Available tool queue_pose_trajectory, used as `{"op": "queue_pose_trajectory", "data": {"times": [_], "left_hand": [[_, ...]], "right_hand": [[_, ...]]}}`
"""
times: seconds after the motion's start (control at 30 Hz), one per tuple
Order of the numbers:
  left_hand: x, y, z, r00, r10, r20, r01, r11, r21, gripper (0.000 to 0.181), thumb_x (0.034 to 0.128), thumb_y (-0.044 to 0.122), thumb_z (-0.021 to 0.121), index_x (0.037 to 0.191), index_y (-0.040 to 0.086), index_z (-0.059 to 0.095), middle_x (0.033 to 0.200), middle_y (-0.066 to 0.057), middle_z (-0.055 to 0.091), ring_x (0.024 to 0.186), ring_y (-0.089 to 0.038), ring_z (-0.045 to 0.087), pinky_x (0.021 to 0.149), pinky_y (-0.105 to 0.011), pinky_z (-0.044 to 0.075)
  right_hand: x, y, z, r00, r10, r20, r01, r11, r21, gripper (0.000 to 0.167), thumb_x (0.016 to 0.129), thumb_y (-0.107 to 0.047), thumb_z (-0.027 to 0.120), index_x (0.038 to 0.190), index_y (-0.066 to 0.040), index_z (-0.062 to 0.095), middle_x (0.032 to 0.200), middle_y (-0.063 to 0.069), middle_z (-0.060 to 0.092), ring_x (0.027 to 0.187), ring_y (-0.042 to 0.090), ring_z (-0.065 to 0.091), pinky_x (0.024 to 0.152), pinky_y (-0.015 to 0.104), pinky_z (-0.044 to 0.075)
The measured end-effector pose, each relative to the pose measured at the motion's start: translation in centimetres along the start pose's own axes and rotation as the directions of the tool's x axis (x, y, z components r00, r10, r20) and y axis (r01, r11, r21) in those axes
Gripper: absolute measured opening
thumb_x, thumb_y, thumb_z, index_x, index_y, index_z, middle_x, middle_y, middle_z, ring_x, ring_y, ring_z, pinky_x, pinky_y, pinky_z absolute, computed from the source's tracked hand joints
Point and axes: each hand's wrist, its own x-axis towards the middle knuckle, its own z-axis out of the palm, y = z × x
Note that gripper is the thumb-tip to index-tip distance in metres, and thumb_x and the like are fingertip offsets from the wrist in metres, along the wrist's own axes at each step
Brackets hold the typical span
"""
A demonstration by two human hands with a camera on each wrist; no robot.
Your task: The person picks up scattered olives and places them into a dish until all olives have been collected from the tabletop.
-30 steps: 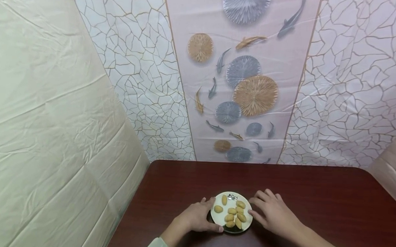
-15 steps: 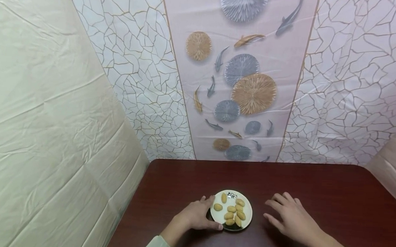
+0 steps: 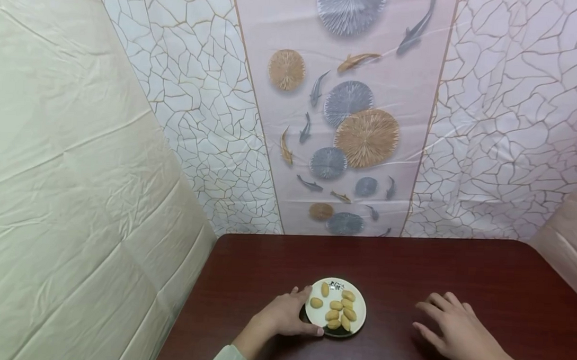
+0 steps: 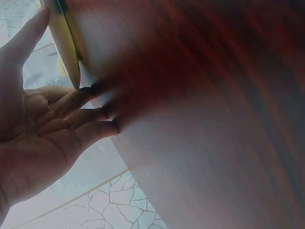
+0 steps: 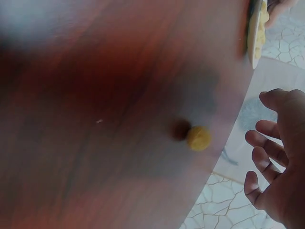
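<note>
A small white plate (image 3: 319, 320) with a dark floral mark holds several yellow-brown oval pieces (image 3: 335, 305), nut-like, their exact kind unclear. My left hand (image 3: 284, 313) rests at the plate's left side, its thumb at the near rim and index finger at the left rim. In the left wrist view, its fingers reach out loosely beside the plate edge (image 4: 71, 62). Well to the right of the plate, my right hand (image 3: 460, 329) hovers low with relaxed, slightly bent fingers and holds nothing visible. The right wrist view shows one round yellow-brown piece (image 5: 198, 138) on the table near that hand; the head view does not show it.
A dark red-brown table (image 3: 262, 258) lies beneath everything. A patterned cloth with fish and round motifs (image 3: 366, 137) hangs behind it. Pale fabric (image 3: 102, 194) closes off the left side, and more fabric (image 3: 568, 237) stands at the right.
My right hand has moved away from the plate's right rim, toward the right. My left hand stays at the plate, and the pieces on it look unchanged.
</note>
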Motion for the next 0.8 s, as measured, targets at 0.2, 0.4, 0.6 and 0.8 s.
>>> {"op": "queue_pose_trajectory", "data": {"times": [0.2,0.4,0.6,0.8], "left_hand": [[-0.1,0.0,0.0,1.000,0.005,-0.005,-0.005,1.000,0.006,0.116,0.0843,0.072,0.086,0.174,0.016,0.038,0.169,-0.027,0.050,0.156,-0.046,0.051,0.125,-0.059,0.047],[0.0,-0.1,0.1,1.000,-0.002,0.000,0.002,1.000,0.012,0.116,0.0844,0.073,0.085,0.174,0.017,0.038,0.169,-0.025,0.050,0.157,-0.045,0.051,0.126,-0.058,0.047],[0.1,-0.1,0.1,1.000,-0.001,-0.007,0.001,1.000,0.010,0.116,0.0841,0.073,0.085,0.174,0.017,0.038,0.169,-0.026,0.050,0.156,-0.046,0.051,0.125,-0.058,0.047],[0.1,0.1,0.1,1.000,-0.003,-0.005,0.003,1.000,0.007,0.116,0.0839,0.073,0.085,0.174,0.017,0.037,0.169,-0.026,0.049,0.156,-0.046,0.051,0.125,-0.059,0.048]], "right_hand": [[-1.2,0.7,-0.2,0.999,0.033,0.020,-0.032,0.999,-0.019,0.042,0.071,-0.038,0.101,0.106,-0.025,0.081,0.103,-0.015,0.065,0.095,0.015,0.055,0.069,0.028,0.033],[-2.6,1.5,-0.5,0.988,0.093,0.127,-0.089,0.995,-0.032,0.043,0.075,-0.052,0.099,0.105,-0.027,0.081,0.102,-0.018,0.063,0.095,0.014,0.056,0.068,0.028,0.036],[-3.0,2.3,-0.7,0.959,0.136,0.247,-0.131,0.991,-0.038,0.041,0.081,-0.054,0.095,0.105,-0.024,0.081,0.108,-0.008,0.070,0.100,0.022,0.065,0.072,0.047,0.054],[-3.3,2.8,-0.7,0.941,0.153,0.303,-0.146,0.988,-0.043,0.035,0.084,-0.053,0.093,0.098,-0.025,0.078,0.106,0.000,0.075,0.101,0.030,0.072,0.077,0.059,0.058]]}}
